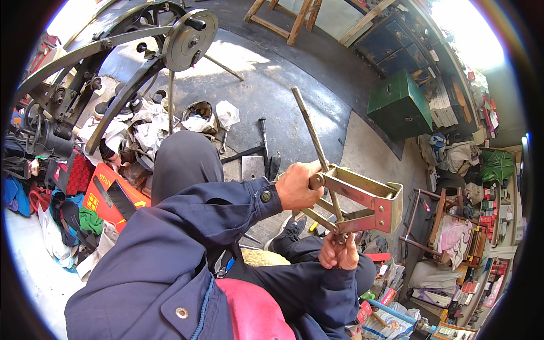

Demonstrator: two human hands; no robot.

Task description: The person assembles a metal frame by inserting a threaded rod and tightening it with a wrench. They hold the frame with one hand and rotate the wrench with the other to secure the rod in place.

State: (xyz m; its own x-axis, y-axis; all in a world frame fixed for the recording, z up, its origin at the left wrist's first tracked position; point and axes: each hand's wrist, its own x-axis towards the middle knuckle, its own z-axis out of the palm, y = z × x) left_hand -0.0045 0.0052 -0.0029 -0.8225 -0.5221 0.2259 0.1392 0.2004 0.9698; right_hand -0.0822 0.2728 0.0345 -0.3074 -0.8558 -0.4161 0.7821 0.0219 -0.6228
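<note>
A yellowish metal scissor jack (371, 212) is held up over my lap, tilted, with its linked arms folded out to the right. Its long threaded rod (309, 126) sticks up toward the far side. My left hand (302, 186) is wrapped round the jack's joint where the rod passes through. Lower down, my right hand (340, 253) pinches the joint at the rod's near end, fingers curled. The palm side of the left hand is hidden.
An iron machine with a crank wheel (190, 42) stands at the far left. On the floor ahead lies a hammer (263, 136) by a pale metal block (253, 168). A green box (399, 105) sits far right. An orange-red box (113, 195) lies left among clothes and bags.
</note>
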